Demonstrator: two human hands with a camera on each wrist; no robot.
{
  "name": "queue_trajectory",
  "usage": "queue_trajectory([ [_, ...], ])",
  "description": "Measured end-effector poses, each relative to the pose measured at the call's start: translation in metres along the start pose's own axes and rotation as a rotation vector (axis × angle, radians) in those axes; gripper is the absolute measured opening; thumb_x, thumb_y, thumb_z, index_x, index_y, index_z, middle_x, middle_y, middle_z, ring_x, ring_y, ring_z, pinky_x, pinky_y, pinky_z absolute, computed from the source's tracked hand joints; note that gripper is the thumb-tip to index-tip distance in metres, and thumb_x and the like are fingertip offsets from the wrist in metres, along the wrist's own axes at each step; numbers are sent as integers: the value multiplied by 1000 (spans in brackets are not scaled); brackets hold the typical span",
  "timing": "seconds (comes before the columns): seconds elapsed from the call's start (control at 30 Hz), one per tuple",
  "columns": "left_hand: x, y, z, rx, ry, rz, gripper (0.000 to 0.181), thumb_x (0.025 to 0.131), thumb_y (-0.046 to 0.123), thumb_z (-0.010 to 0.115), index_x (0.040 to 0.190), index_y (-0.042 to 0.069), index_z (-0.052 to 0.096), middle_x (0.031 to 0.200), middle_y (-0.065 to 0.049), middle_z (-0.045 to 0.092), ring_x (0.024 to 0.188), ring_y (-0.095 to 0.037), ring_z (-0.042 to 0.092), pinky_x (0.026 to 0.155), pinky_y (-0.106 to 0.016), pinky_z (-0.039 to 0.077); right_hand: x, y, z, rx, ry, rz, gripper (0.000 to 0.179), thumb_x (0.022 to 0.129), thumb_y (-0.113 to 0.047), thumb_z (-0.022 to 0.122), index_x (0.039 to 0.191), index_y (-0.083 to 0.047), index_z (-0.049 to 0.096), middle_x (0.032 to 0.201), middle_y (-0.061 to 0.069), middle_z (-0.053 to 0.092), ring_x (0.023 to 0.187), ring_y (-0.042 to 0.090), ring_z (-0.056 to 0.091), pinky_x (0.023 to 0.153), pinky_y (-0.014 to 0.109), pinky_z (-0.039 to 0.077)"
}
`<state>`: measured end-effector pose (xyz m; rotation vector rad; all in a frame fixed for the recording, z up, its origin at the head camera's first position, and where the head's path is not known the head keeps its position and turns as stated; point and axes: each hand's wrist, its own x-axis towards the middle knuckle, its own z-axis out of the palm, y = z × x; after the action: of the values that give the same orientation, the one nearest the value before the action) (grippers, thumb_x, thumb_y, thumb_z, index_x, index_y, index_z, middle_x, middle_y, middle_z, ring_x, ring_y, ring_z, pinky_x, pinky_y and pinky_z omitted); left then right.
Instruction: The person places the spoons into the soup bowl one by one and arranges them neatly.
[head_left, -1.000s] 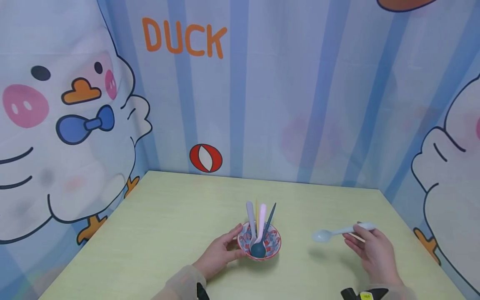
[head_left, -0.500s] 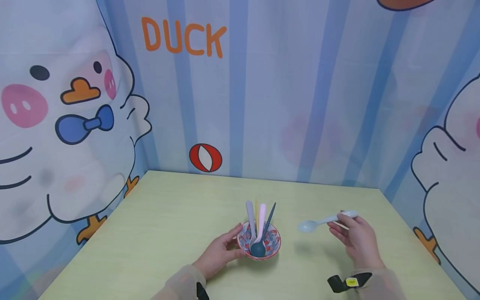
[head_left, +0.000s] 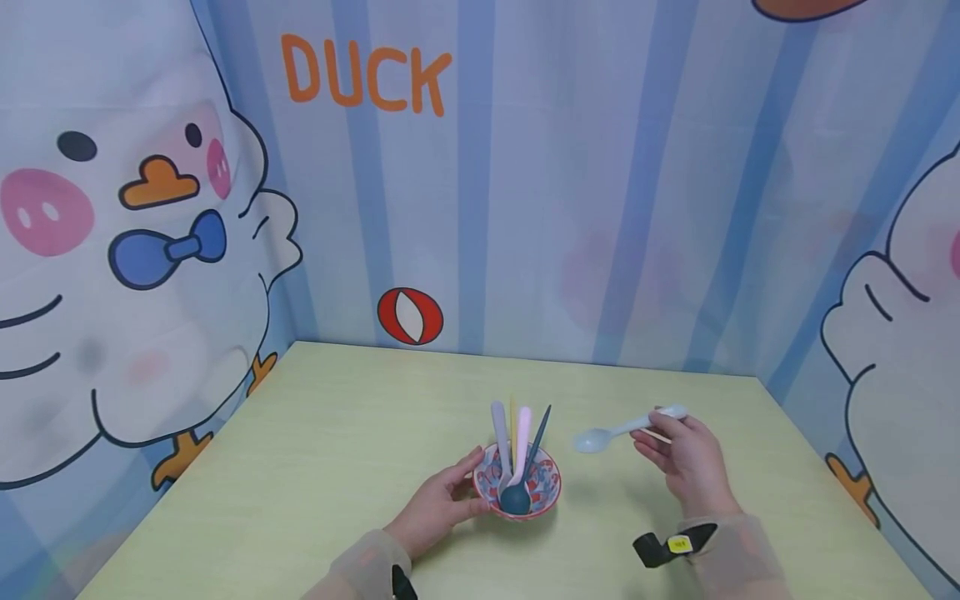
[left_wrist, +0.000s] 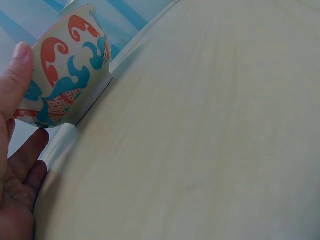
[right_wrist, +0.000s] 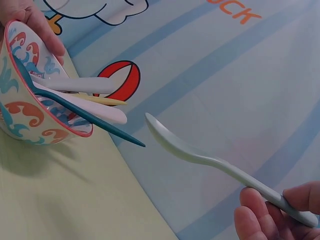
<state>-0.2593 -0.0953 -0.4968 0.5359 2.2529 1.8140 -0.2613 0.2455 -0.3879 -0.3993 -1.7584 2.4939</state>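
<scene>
A patterned bowl with a red rim stands on the table, and my left hand grips its left side, thumb in front and fingers behind. Several utensils lean in the bowl: a dark teal spoon, a pink handle, a greyish-lilac handle and a thin yellow one. To the right of the bowl, my right hand pinches a pale blue spoon by its handle. That spoon is held above the table, its head pointing left towards the bowl, apart from it.
The pale yellow-green table has its back edge against a blue striped cloth printed with ducks and a red ball. Similar cloth walls stand at the left and right sides.
My right hand has moved left and slightly farther back with the pale blue spoon, bringing it nearer the bowl. The left hand and the bowl have stayed in place.
</scene>
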Motion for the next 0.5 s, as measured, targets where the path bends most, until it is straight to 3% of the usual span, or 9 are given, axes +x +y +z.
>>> queue_trajectory([
  [0.5,0,-1,0,14,2,6,76,82,33,75,148,29,38,157,7,25,126,-22,50,108,-43,37,5,7,24,-16,-30,-20,20,98,-10,53,115,-3,45,84,1,65,71,14,69,76,28,57],
])
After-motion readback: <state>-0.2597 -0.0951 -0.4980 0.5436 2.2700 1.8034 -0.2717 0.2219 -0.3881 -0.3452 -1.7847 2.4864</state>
